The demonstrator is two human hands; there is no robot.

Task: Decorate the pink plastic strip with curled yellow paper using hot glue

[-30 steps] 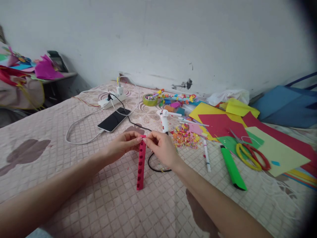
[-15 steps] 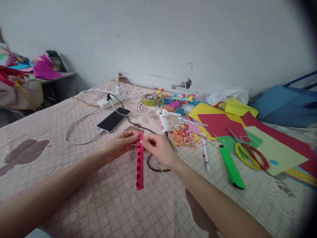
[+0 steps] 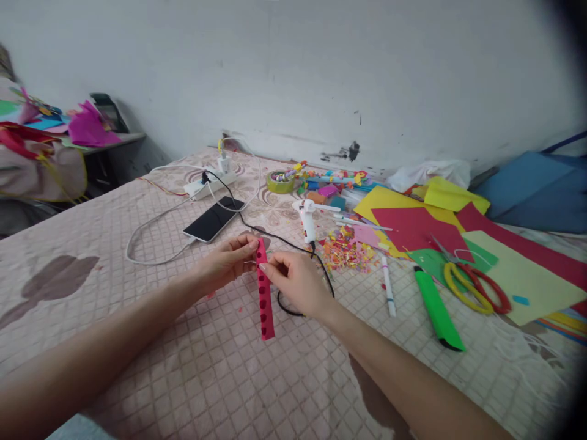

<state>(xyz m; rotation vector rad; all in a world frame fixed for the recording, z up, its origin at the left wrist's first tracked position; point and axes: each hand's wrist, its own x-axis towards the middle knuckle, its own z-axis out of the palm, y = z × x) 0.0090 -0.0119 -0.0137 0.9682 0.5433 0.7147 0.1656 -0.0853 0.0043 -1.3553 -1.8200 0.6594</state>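
Observation:
A narrow red paper strip (image 3: pixel 268 321) with a row of dark holes hangs lengthwise over the quilted cover. My left hand (image 3: pixel 233 260) is closed on its upper left edge, thumb and fingers pinching near the top. From the other side my right hand (image 3: pixel 296 278) pinches the strip a little lower, thumb pressed at one of the holes. The fingers of both hands partly hide the upper part of the strip. Just beyond my right hand stands a white glue gun (image 3: pixel 307 220), its black cord curling behind that hand.
A phone (image 3: pixel 213 219) and a power strip (image 3: pixel 210 184) with cables lie at the left back. Colourful paper scraps (image 3: pixel 348 250), a roll of tape (image 3: pixel 279 181), a green cutter (image 3: pixel 438 308), scissors (image 3: pixel 472 287) and coloured sheets (image 3: pixel 415 227) spread across the right. A wall (image 3: pixel 293 79) closes off the back.
The strip's lower end has swung slightly right and up, so the strip now slants. Both hands keep their pinch on it. The whole view has shifted a little.

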